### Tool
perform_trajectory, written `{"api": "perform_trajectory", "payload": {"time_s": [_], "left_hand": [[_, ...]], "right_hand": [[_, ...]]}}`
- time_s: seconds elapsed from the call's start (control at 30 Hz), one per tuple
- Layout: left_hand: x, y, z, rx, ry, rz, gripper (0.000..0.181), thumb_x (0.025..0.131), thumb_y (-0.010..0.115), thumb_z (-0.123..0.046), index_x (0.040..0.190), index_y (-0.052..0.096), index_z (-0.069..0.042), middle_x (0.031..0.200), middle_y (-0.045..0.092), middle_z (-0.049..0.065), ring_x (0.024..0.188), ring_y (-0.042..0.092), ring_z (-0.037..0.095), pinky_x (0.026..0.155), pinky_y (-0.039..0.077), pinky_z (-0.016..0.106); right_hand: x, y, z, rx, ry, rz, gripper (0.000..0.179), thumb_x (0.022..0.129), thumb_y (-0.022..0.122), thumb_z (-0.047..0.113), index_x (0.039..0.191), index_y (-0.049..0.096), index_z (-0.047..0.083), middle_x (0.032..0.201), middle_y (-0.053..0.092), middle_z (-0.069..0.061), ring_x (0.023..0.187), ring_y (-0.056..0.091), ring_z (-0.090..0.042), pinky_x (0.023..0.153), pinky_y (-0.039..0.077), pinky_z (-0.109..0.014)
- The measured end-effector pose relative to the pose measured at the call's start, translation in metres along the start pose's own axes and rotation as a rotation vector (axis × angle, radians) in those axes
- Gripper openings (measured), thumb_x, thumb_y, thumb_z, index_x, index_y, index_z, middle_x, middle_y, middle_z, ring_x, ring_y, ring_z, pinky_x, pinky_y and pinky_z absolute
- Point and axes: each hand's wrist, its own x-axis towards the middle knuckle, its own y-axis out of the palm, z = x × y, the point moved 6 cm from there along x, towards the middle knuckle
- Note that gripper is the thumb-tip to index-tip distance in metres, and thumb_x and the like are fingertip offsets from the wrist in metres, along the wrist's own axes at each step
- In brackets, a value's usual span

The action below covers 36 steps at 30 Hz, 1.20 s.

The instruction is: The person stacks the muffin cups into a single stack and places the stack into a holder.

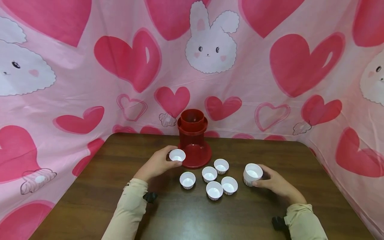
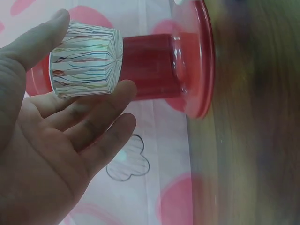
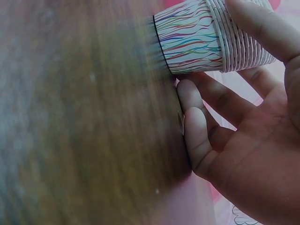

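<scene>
My left hand (image 1: 156, 165) pinches a white paper baking cup (image 1: 177, 155) between thumb and fingers, in front of the red stand. In the left wrist view the same baking cup (image 2: 86, 61) shows pleated sides with thin coloured wavy lines. Over at the right, my right hand (image 1: 277, 182) grips a stack of nested paper baking cups (image 1: 249, 178), its rims facing up. The right wrist view shows the stack (image 3: 192, 40) with its bottom right at the tabletop and several rims layered. Between the hands, several single baking cups (image 1: 214, 190) stand upright on the table.
A red plastic stand (image 1: 196, 158) with a round base and a cylindrical top stands near the back edge of the brown wooden table (image 1: 120, 160). Behind and beside it hangs a pink cloth (image 1: 255, 80) with hearts and rabbits. Dark wrist cameras sit at both sleeves.
</scene>
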Motion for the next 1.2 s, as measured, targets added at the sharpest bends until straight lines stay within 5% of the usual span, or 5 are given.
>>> {"api": "perform_trajectory", "payload": {"time_s": [0.5,1.2], "left_hand": [[0.013,0.021,-0.029,0.014,0.044,0.024,0.063,0.083,0.085,-0.030,0.138,0.059,-0.013,0.133,0.062,0.005,0.122,0.056,0.025,0.105,0.044,0.048],[0.027,0.048,-0.056,0.061,0.090,0.118,0.063,0.086,0.081,-0.037,0.142,0.057,-0.020,0.138,0.059,0.000,0.127,0.053,0.022,0.109,0.039,0.049]], "right_hand": [[-0.001,0.001,-0.002,0.007,-0.020,-0.009,0.065,0.088,0.079,0.014,0.143,0.047,-0.002,0.125,0.060,-0.016,0.113,0.054,-0.024,0.095,0.044,-0.042],[0.001,-0.001,-0.006,0.023,-0.006,0.000,0.069,0.087,0.080,0.014,0.144,0.045,-0.004,0.128,0.058,-0.021,0.117,0.051,-0.034,0.097,0.042,-0.052]]}}
